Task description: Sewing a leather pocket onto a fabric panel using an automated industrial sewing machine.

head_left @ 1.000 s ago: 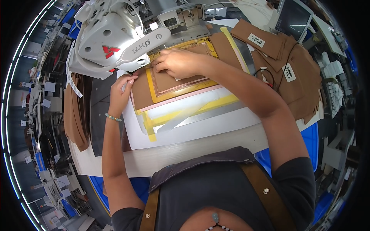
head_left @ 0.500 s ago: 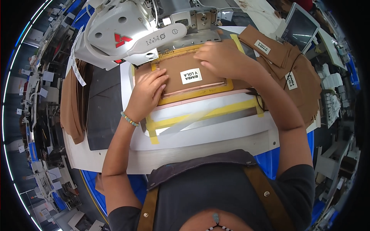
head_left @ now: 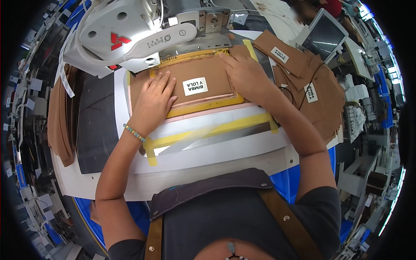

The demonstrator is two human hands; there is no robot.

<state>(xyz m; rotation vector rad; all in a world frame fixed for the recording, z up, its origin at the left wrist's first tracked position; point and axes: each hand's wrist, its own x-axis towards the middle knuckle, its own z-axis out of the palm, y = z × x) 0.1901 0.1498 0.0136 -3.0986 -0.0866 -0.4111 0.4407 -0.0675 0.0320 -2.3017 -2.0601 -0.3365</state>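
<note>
Below the white machine head, a brown fabric panel with a white label lies inside a yellow frame, on a brown sheet and a board edged with yellow tape. My left hand rests palm down on the left part of frame and panel, fingers extended and slightly apart. My right hand lies on the right part, fingertips near the panel's upper right corner, fingers loosely bent and apart. I see nothing grasped in either hand.
Brown pieces are stacked left and fanned right, some labelled, with a dark cable by the right pile. A screen stands upper right, partly before another person in red. Blue bins sit below the pale table edge.
My left hand has moved right and up from the sheet's left edge onto the frame. My right hand has slid right, uncovering the panel's label. The view has shifted slightly.
</note>
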